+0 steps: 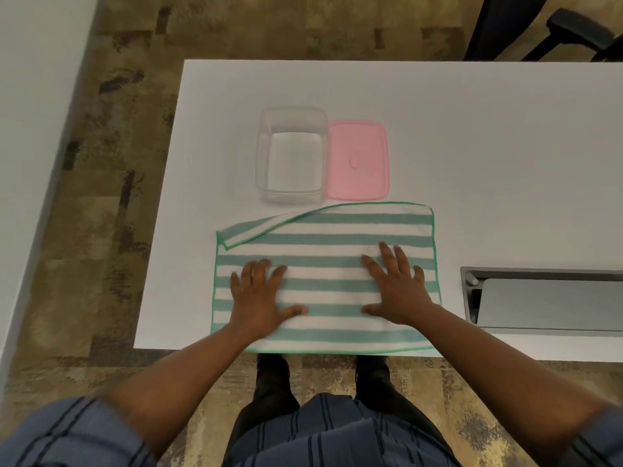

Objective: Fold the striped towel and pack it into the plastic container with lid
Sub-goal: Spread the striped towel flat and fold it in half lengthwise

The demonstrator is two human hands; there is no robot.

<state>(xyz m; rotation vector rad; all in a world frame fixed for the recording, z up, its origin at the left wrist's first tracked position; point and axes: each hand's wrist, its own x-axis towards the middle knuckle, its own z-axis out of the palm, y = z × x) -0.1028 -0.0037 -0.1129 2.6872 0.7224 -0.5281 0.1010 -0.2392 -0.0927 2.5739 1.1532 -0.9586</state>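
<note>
A green-and-white striped towel [323,244] lies spread at the near edge of the white table [472,129], its far-left corner turned over. My left hand [261,294] rests flat on the towel's left half with fingers apart. My right hand [394,288] lies flat on the right half, fingers spread too. Neither hand grips the cloth. Just beyond the towel stands a clear plastic container [291,153] with nothing in it. A pink lid [357,160] lies flat on the table, touching the container's right side.
A grey recessed cable tray [542,301] sits in the table at the right, close to the towel. A black chair [553,28] stands beyond the far right corner. Patterned carpet surrounds the table, and a white wall runs along the left.
</note>
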